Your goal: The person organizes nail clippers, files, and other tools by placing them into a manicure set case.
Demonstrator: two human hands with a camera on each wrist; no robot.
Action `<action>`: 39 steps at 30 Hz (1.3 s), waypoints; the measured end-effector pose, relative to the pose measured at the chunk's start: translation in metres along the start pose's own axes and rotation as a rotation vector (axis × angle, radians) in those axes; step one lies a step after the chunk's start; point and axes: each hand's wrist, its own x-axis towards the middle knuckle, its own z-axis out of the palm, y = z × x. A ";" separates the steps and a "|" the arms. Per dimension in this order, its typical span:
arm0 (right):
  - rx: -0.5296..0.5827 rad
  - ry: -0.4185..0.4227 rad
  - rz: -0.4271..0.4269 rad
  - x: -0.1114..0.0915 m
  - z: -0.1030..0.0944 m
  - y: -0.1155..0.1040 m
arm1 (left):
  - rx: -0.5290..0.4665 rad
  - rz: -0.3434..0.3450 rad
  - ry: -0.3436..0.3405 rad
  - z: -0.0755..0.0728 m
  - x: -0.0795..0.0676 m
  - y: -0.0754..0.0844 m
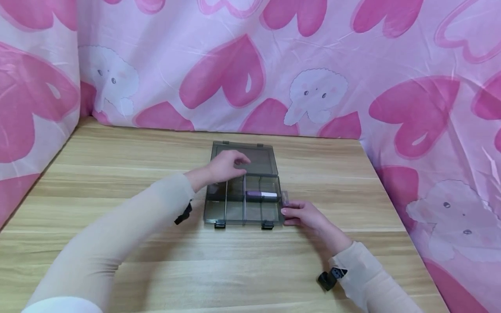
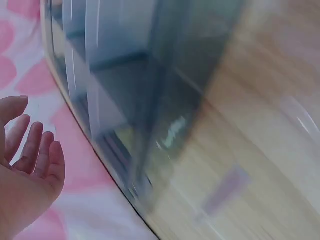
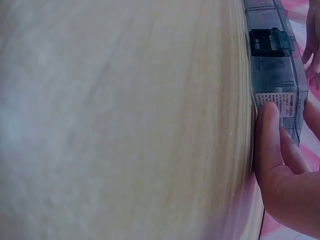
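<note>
A smoky, see-through compartment box (image 1: 235, 223) lies on the table with its lid (image 1: 263, 158) folded back. Inside, a purple-and-white tube (image 1: 266, 195) lies across the right-hand compartments. My left hand (image 1: 228, 166) hovers above the box near the lid hinge; in the left wrist view its fingers (image 2: 35, 150) are loosely bent around nothing. At the front right corner, my right hand (image 1: 303, 214) grips the box between thumb and fingers, beside a printed white label (image 3: 277, 103). A blurred pinkish tube (image 2: 225, 192) lies on the table in the left wrist view.
Two dark latches, one of them a front latch (image 1: 267, 224), stick out from the box's near side. The wooden table (image 1: 219, 274) runs back to a pink curtain (image 1: 274, 65) with hearts, which also hangs at both sides. A black wrist camera (image 1: 328, 280) hangs from my right sleeve.
</note>
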 end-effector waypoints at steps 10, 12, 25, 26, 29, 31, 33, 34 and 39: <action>0.007 0.022 0.016 -0.002 -0.005 0.001 | -0.056 -0.059 0.096 -0.028 -0.029 -0.034; 0.008 0.024 0.016 -0.002 -0.005 0.001 | -0.061 -0.062 0.117 -0.031 -0.035 -0.042; -0.010 0.015 0.000 0.000 -0.010 0.001 | -0.051 -0.184 0.172 -0.054 -0.085 -0.075; -0.011 0.014 -0.001 0.001 -0.010 0.001 | -0.051 -0.191 0.177 -0.056 -0.088 -0.077; -0.014 0.010 -0.003 0.002 -0.011 0.001 | -0.049 -0.197 0.183 -0.058 -0.097 -0.079; -0.013 0.009 -0.005 0.003 -0.010 0.001 | -0.049 -0.203 0.184 -0.058 -0.102 -0.081; -0.009 0.008 -0.005 0.003 -0.010 0.001 | -0.051 -0.211 0.183 -0.059 -0.107 -0.082; -0.004 0.007 -0.004 0.004 -0.010 0.001 | -0.048 -0.221 0.184 -0.059 -0.110 -0.083; 0.013 -0.003 -0.005 0.004 -0.011 0.001 | -0.031 -0.244 0.211 -0.059 -0.124 -0.089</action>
